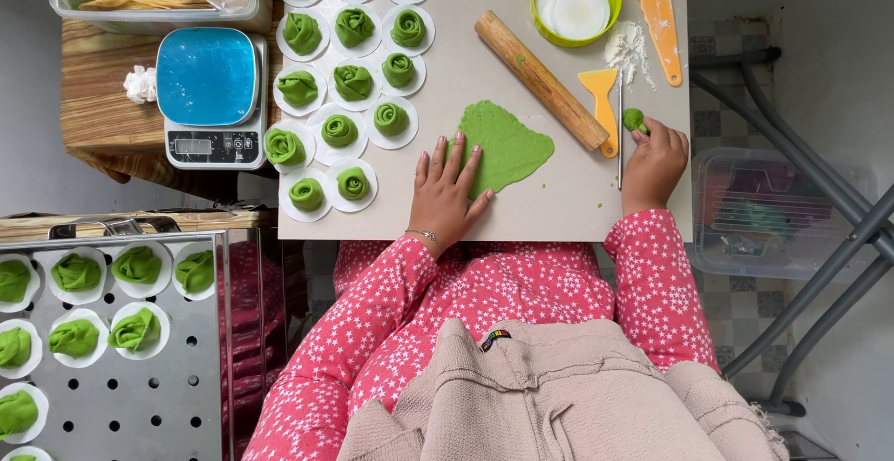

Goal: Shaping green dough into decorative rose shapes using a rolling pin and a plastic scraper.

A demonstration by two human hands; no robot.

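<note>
A flat sheet of green dough point(507, 146) lies on the beige table point(559, 210). My left hand point(447, 191) rests flat on its left edge, fingers spread. My right hand point(655, 165) sits near the table's right edge and pinches a small green dough piece point(635, 119) at its fingertips. A long thin knife point(620, 135) lies just left of that hand. A wooden rolling pin point(540, 79) lies diagonally beyond the sheet, with a small orange scraper point(602, 98) beside it.
Several green dough rolls on white paper rounds point(345, 79) fill the table's left side. A green bowl of white rounds point(575, 0), a large orange scraper point(652, 5), flour point(629, 49), a blue scale point(209, 93) and a perforated steel tray point(140, 396) with shaped dough surround them.
</note>
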